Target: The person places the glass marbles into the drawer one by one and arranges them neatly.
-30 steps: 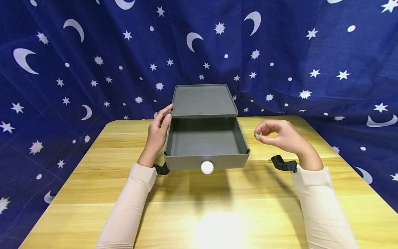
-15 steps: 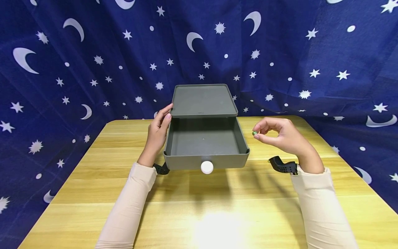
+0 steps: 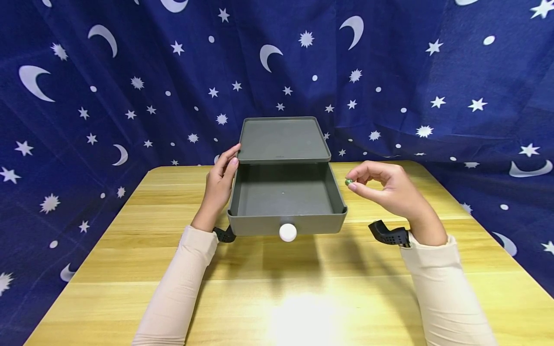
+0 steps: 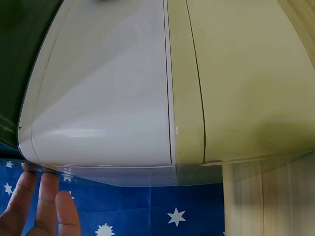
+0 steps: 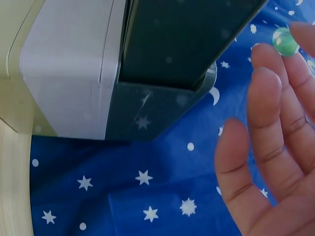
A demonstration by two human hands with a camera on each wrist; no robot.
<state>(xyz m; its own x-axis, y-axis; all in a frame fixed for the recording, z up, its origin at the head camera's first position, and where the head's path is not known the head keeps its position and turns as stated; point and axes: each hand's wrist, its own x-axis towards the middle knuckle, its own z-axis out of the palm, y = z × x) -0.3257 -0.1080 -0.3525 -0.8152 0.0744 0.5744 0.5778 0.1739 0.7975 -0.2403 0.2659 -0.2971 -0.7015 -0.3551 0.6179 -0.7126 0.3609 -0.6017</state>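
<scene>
A grey drawer (image 3: pixel 255 226) with a round white knob (image 3: pixel 287 232) is pulled out from under the grey box top (image 3: pixel 283 139). Its inside shows nothing but a bare floor. My left hand (image 3: pixel 220 185) rests against the left side of the box, fingers extended; in the left wrist view fingers (image 4: pixel 47 201) reach up to its edge. Just right of the drawer, above the table, my right hand (image 3: pixel 389 186) pinches a green glass marble (image 3: pixel 348 182) between thumb and fingertips. The marble (image 5: pixel 284 42) looks swirled in the right wrist view, where the other fingers are spread.
The light wooden table (image 3: pixel 143 250) carries the box. From the sides, the box shows a white section (image 4: pixel 103 88) and a yellow section (image 4: pixel 251 83). Behind hangs a blue curtain (image 3: pixel 173 86) with stars and moons. Black wrist mounts (image 3: pixel 389 234) sit on both wrists.
My right hand has moved left with the marble, closer to the drawer's right wall. A second small green thing on the table became covered by the right wrist mount. My left hand has stayed.
</scene>
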